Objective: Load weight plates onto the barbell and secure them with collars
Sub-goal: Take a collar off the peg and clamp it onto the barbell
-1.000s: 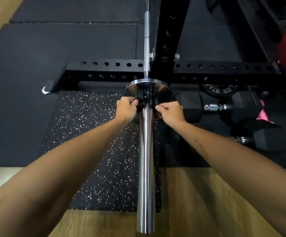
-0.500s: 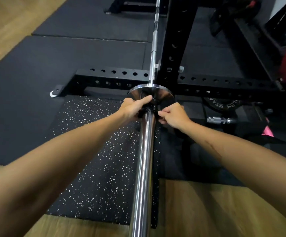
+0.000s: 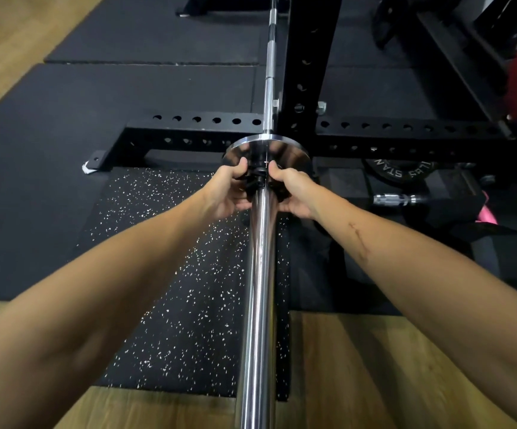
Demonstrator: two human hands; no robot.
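Barbell [image 3: 258, 289] sleeve runs from bottom center up to the black rack [image 3: 308, 72]. Chrome plate [image 3: 294, 150] sits at the sleeve's inner end. Black collar [image 3: 258, 178] is on the sleeve, against the plate. Left hand [image 3: 227, 193] grasps the collar's left side, right hand [image 3: 292, 191] grasps its right side, thumbs on top. Speckled mat [image 3: 173, 274] below, black dumbbell [image 3: 405, 199] to the right

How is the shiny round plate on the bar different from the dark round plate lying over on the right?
The chrome plate sits upright on the barbell sleeve, off the floor; the black plate lies flat on the floor beside the rack. The chrome plate is mirror-bright and unmarked as far as shows; the black plate is matte with raised lettering. The chrome plate shows nearly whole; the black one is partly hidden. Both are round.
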